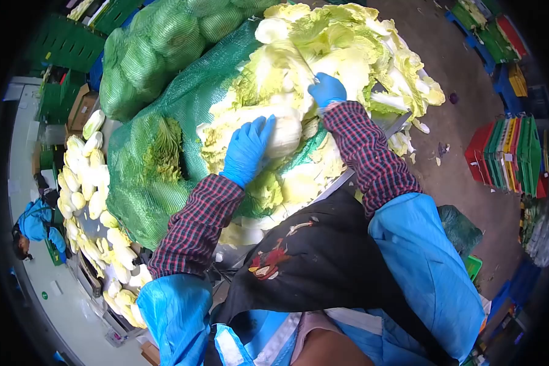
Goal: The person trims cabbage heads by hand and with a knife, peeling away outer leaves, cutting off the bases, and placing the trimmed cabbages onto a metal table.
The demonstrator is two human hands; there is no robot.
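Observation:
My left hand (244, 151), in a blue glove, is closed over the near side of a Chinese cabbage (285, 135) lying on its side. My right hand (327, 90), gloved in blue too, forms a fist just beyond the cabbage's right end. From this fist a thin knife blade (305, 63) points up and left over the leaves; its handle is hidden in my fingers. Loose pale cabbage leaves (348, 46) are heaped around and beyond both hands. Under them lies a green mesh sack (204, 79).
Full mesh sacks of cabbages (158, 52) stand at the back left. Trimmed cabbages (82, 177) cover a surface at left, with a person in blue (36, 219) beyond. Stacked coloured crates (509, 155) stand on the floor at right. A metal edge (335, 186) runs before me.

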